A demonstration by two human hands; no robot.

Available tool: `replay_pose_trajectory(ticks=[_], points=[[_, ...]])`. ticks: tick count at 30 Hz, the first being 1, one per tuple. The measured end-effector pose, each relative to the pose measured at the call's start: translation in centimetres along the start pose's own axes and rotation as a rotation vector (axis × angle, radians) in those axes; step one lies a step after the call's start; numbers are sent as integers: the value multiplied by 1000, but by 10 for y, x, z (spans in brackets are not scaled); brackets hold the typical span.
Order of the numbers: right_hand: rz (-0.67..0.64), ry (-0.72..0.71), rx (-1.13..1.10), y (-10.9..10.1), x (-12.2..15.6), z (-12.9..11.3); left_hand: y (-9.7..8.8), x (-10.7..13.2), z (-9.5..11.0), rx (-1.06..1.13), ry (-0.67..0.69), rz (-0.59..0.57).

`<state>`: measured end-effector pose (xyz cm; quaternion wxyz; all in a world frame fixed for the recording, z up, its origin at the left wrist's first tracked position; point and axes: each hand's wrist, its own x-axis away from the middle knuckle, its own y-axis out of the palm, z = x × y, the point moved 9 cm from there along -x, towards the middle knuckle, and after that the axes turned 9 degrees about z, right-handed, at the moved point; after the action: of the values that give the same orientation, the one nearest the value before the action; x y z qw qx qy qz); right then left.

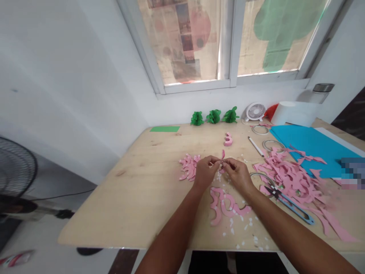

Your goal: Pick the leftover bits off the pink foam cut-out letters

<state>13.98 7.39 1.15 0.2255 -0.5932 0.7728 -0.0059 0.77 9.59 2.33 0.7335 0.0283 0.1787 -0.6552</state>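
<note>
My left hand [205, 171] and my right hand [237, 173] meet over the middle of the wooden table, fingertips pinched together. Between them is a small pink foam piece [222, 155], its upper end sticking up above the fingers. Left of my left hand lies a pile of pink cut pieces [188, 166]. Nearer me, between my forearms, are several curved pink pieces [225, 203] among tiny white scraps [231, 230]. Just beyond my hands sits a curled pink piece [228, 139]. Exactly how the fingers press on the foam is too small to see.
Right of my hands is a heap of pink offcuts [296, 175] with blue-handled scissors [293, 205], tape rolls [273, 145], a white pen [256, 146] and blue sheets [308, 140]. Green paper shapes [213, 116] and a small white fan [255, 112] stand along the wall; a green strip [164, 129] lies far left.
</note>
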Motion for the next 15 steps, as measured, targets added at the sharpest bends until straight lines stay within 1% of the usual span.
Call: replay_pose_trajectory(ticks=[6,11,15], points=[[-21,12,-22,3,-1,3,4,0,-11,104,-90,-31],[-8,19,-56,2,-3,5,5,-1,-14,107,-100,-23],[-1,15,-54,2,-4,7,7,-1,-14,165,-116,-36]])
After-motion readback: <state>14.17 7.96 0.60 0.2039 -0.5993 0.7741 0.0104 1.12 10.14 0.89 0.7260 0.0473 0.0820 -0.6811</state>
